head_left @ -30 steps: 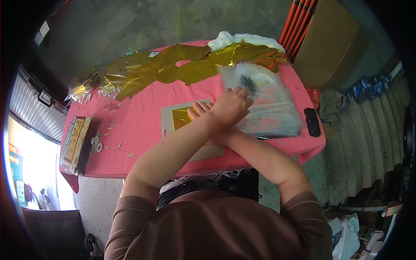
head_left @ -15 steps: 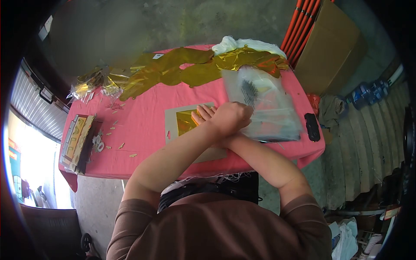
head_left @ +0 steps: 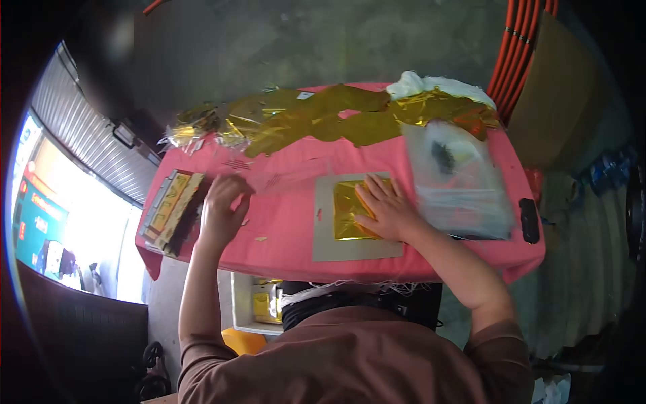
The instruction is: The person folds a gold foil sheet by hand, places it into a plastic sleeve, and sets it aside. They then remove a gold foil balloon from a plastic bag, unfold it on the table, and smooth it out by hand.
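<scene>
My left hand (head_left: pixel 225 207) is over the left part of the pink cloth, its fingers curled and blurred. Beside its fingertips a faint clear plastic bag (head_left: pixel 289 176) with small print stretches to the right; whether the fingers grip it is unclear. Flat and spread, my right hand (head_left: pixel 388 210) rests on a folded gold foil piece (head_left: pixel 347 213), which lies on a grey card (head_left: pixel 324 236). To the right of that hand is a pile of clear bags (head_left: pixel 461 192). A stack of cards (head_left: pixel 171 210) stands just left of my left hand.
Gold foil sheets (head_left: pixel 323 118) run along the far side of the pink-covered table (head_left: pixel 286 236), with a white bundle (head_left: pixel 437 85) behind. A black object (head_left: pixel 529 221) lies at the right edge. Below the near edge is a white box (head_left: pixel 241 303). Orange poles (head_left: pixel 517 47) stand behind.
My left hand has uncrossed from my right arm and moved far left from beside the bag pile. A clear bag now stretches left of the card. The view has shifted left.
</scene>
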`<state>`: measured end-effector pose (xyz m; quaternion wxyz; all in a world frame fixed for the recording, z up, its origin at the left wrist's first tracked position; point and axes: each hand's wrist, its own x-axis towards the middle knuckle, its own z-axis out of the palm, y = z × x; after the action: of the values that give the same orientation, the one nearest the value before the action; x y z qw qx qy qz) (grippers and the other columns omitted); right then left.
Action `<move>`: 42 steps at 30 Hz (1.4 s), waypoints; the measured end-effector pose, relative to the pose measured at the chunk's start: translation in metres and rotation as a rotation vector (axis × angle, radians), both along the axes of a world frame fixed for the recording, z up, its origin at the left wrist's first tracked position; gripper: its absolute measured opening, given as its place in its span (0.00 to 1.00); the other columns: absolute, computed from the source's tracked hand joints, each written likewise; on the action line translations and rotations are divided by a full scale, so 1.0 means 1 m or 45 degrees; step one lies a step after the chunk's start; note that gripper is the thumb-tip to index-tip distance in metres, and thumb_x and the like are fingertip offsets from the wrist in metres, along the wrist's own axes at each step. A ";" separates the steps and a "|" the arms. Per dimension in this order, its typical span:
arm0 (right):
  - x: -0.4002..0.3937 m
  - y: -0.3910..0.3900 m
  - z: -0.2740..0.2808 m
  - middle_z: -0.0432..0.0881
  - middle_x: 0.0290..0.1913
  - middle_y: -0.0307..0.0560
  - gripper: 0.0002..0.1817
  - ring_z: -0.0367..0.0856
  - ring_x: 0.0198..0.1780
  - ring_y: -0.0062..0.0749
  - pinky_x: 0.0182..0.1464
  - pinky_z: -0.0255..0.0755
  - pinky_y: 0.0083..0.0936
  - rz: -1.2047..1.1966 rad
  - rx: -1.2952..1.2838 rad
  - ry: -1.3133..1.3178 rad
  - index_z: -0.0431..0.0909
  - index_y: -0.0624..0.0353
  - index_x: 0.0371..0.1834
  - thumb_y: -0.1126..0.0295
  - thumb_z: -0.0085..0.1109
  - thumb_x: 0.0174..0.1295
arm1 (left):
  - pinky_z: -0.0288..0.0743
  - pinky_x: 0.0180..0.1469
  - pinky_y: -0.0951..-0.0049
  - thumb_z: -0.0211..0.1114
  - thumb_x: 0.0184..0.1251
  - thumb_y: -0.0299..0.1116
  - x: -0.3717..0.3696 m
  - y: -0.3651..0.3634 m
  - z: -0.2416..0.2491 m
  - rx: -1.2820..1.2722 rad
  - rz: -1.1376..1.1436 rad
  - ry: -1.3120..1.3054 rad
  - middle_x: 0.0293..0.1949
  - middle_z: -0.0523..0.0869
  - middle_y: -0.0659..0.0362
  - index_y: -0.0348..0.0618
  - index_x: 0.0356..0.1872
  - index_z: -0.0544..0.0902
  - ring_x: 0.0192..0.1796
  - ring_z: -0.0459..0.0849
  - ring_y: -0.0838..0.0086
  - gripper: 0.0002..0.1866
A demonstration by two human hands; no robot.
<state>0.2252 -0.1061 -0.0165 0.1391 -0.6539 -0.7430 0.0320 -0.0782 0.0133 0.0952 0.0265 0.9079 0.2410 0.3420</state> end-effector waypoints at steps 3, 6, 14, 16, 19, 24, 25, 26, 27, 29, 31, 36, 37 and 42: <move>0.000 0.000 -0.001 0.51 0.73 0.56 0.39 0.44 0.75 0.44 0.73 0.34 0.48 -0.022 -0.029 -0.020 0.55 0.57 0.71 0.43 0.44 0.62 | 0.72 0.49 0.64 0.62 0.45 0.17 -0.040 -0.008 -0.025 -0.177 0.064 0.187 0.32 0.80 0.53 0.38 0.29 0.78 0.43 0.79 0.59 0.09; -0.001 0.000 0.001 0.51 0.73 0.56 0.39 0.44 0.75 0.43 0.73 0.34 0.48 -0.037 -0.031 -0.040 0.55 0.56 0.71 0.43 0.44 0.63 | 0.70 0.54 0.62 0.62 0.43 0.16 -0.063 -0.020 -0.038 -0.341 0.120 0.258 0.34 0.80 0.55 0.39 0.30 0.78 0.46 0.79 0.59 0.10; 0.000 0.001 0.000 0.51 0.73 0.55 0.39 0.44 0.75 0.44 0.73 0.35 0.49 -0.011 -0.021 -0.046 0.55 0.56 0.71 0.42 0.43 0.63 | 0.67 0.59 0.62 0.66 0.51 0.27 -0.029 -0.046 -0.036 -0.638 -0.069 0.321 0.47 0.80 0.52 0.41 0.42 0.81 0.54 0.76 0.58 0.14; 0.000 0.001 0.002 0.51 0.73 0.55 0.39 0.44 0.75 0.44 0.73 0.35 0.50 -0.021 -0.057 -0.013 0.55 0.56 0.71 0.42 0.43 0.63 | 0.67 0.58 0.61 0.66 0.55 0.31 -0.003 -0.054 -0.048 -0.682 -0.134 0.227 0.47 0.80 0.52 0.41 0.45 0.81 0.54 0.76 0.58 0.15; 0.001 0.001 0.002 0.51 0.73 0.55 0.39 0.45 0.75 0.44 0.72 0.36 0.49 -0.013 -0.053 -0.046 0.55 0.56 0.71 0.42 0.44 0.63 | 0.65 0.60 0.59 0.65 0.58 0.36 0.026 -0.059 -0.063 -0.555 -0.152 0.259 0.52 0.78 0.52 0.41 0.49 0.79 0.57 0.74 0.58 0.18; 0.000 -0.001 0.000 0.51 0.73 0.55 0.39 0.45 0.75 0.43 0.72 0.36 0.48 0.003 -0.044 -0.033 0.55 0.56 0.71 0.43 0.44 0.63 | 0.56 0.66 0.49 0.61 0.61 0.43 0.048 -0.076 -0.083 -0.291 -0.037 0.340 0.60 0.73 0.52 0.42 0.56 0.75 0.64 0.68 0.59 0.24; 0.000 -0.001 0.001 0.51 0.73 0.55 0.39 0.45 0.75 0.43 0.73 0.36 0.47 -0.006 -0.054 -0.021 0.55 0.56 0.71 0.43 0.45 0.63 | 0.54 0.67 0.47 0.61 0.61 0.44 0.049 -0.079 -0.087 -0.275 -0.024 0.349 0.60 0.72 0.52 0.43 0.57 0.74 0.64 0.67 0.60 0.25; 0.000 0.000 0.003 0.50 0.73 0.55 0.39 0.45 0.75 0.43 0.73 0.36 0.47 -0.014 -0.060 -0.009 0.55 0.56 0.71 0.43 0.45 0.63 | 0.52 0.67 0.45 0.60 0.62 0.44 0.051 -0.080 -0.088 -0.255 -0.011 0.358 0.61 0.72 0.52 0.43 0.58 0.73 0.65 0.66 0.60 0.25; -0.001 0.000 0.005 0.50 0.73 0.55 0.39 0.45 0.75 0.43 0.73 0.36 0.47 -0.003 -0.057 -0.021 0.55 0.56 0.71 0.43 0.45 0.63 | 0.52 0.67 0.45 0.60 0.62 0.44 0.052 -0.081 -0.091 -0.253 0.000 0.345 0.61 0.72 0.52 0.43 0.58 0.73 0.65 0.66 0.60 0.25; -0.001 0.000 0.008 0.50 0.74 0.55 0.39 0.45 0.75 0.42 0.73 0.35 0.47 -0.017 -0.098 -0.015 0.54 0.56 0.71 0.44 0.46 0.62 | 0.51 0.68 0.45 0.60 0.61 0.43 0.055 -0.081 -0.093 -0.282 -0.030 0.380 0.61 0.72 0.52 0.43 0.57 0.74 0.66 0.66 0.60 0.24; 0.000 0.002 0.008 0.50 0.73 0.55 0.39 0.45 0.75 0.42 0.73 0.35 0.47 -0.004 -0.092 -0.026 0.54 0.56 0.71 0.44 0.47 0.62 | 0.53 0.67 0.46 0.61 0.60 0.43 0.056 -0.080 -0.092 -0.253 -0.020 0.377 0.61 0.72 0.52 0.43 0.56 0.74 0.65 0.67 0.60 0.24; 0.000 -0.001 0.007 0.50 0.73 0.55 0.39 0.45 0.75 0.43 0.73 0.36 0.47 0.002 -0.097 -0.009 0.54 0.56 0.71 0.45 0.48 0.62 | 0.62 0.62 0.53 0.62 0.58 0.41 0.057 -0.073 -0.077 -0.407 -0.066 0.353 0.55 0.77 0.52 0.42 0.52 0.77 0.60 0.71 0.61 0.22; 0.000 0.000 0.007 0.50 0.73 0.55 0.39 0.45 0.75 0.43 0.73 0.36 0.47 0.002 -0.084 -0.020 0.54 0.56 0.72 0.45 0.48 0.62 | 0.66 0.57 0.56 0.62 0.57 0.41 0.059 -0.071 -0.076 -0.417 0.040 0.350 0.51 0.78 0.51 0.41 0.48 0.78 0.55 0.74 0.60 0.20; 0.002 0.001 0.007 0.50 0.74 0.54 0.39 0.45 0.75 0.42 0.73 0.36 0.46 0.007 -0.094 -0.045 0.54 0.55 0.72 0.45 0.46 0.63 | 0.73 0.45 0.60 0.64 0.56 0.42 0.074 -0.058 -0.071 -0.609 0.234 0.275 0.38 0.81 0.49 0.38 0.37 0.79 0.42 0.80 0.56 0.16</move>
<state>0.2269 -0.1054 -0.0096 0.1016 -0.6569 -0.7455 0.0481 -0.0047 -0.0446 0.0241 0.1829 0.8813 0.3978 0.1777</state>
